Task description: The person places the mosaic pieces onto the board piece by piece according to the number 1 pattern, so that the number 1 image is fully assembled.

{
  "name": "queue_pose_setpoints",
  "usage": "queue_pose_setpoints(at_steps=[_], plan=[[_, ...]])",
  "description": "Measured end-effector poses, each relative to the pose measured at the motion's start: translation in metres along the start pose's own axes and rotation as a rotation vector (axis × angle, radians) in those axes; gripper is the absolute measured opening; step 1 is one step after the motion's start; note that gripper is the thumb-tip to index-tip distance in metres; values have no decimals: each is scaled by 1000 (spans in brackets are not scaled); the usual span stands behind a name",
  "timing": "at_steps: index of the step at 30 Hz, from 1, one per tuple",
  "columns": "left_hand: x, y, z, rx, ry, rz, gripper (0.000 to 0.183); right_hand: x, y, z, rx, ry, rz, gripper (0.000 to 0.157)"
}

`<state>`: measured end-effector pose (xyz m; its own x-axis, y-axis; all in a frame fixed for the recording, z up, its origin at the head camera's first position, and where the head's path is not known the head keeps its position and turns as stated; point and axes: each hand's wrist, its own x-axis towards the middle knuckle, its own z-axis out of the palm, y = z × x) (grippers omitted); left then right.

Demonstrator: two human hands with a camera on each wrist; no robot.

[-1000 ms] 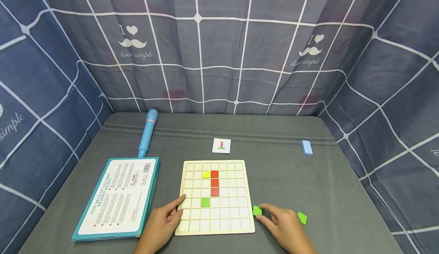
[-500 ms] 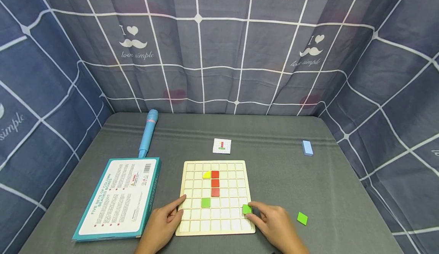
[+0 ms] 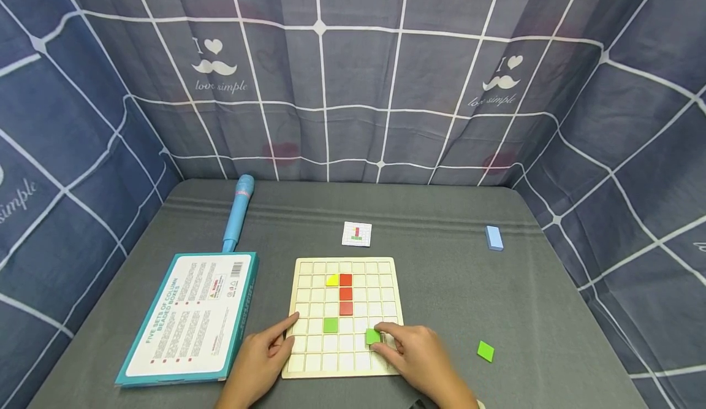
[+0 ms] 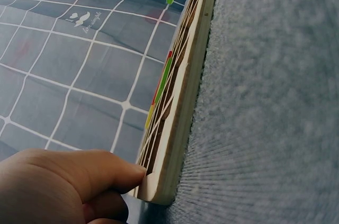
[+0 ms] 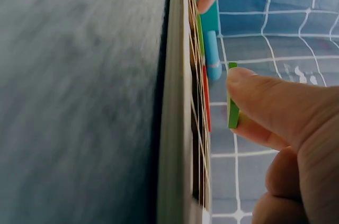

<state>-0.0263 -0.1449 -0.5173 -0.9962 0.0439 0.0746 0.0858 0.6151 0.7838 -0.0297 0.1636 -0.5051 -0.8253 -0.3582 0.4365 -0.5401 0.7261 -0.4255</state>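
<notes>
Between thumb and index finger, my right hand [image 3: 421, 354] pinches a green square tile [image 3: 372, 336] over the right part of the wooden grid board [image 3: 346, 373]. In the right wrist view the tile [image 5: 233, 97] is raised off the board, standing apart from its surface. My left hand [image 3: 258, 360] rests its index finger and thumb on the board's left edge; the left wrist view shows a fingertip [image 4: 135, 175] touching the corner. On the board lie a yellow piece [image 3: 332, 281], a column of three red tiles [image 3: 345, 294] and one green tile [image 3: 330, 325].
A loose green tile [image 3: 485, 351] lies right of my right hand. Behind the board sits a small pattern card [image 3: 356, 234]; a light-blue block [image 3: 494, 238] is at back right. Left are a teal-edged box [image 3: 187, 317] and a blue microphone-shaped object [image 3: 238, 213]. Curtains enclose the table.
My right hand has carried the green tile leftward from beside the board's right edge to over its cells. The left hand has stayed at the board's left edge.
</notes>
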Motion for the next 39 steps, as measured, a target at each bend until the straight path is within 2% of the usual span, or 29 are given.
queue_pose_setpoints(at_steps=[11, 21, 29, 39], plan=[[-2, -2, 0, -8, 8, 21, 38, 17, -14, 13, 1, 0, -57, 26], [-1, -1, 0, 2, 8, 23, 38, 27, -17, 22, 10, -85, -17, 22], [1, -1, 0, 6, 3, 21, 39, 32, -20, 32, 18, -79, -25, 22], [-1, -1, 0, 7, 4, 14, 39, 34, -23, 36, 21, -126, 77, 25]])
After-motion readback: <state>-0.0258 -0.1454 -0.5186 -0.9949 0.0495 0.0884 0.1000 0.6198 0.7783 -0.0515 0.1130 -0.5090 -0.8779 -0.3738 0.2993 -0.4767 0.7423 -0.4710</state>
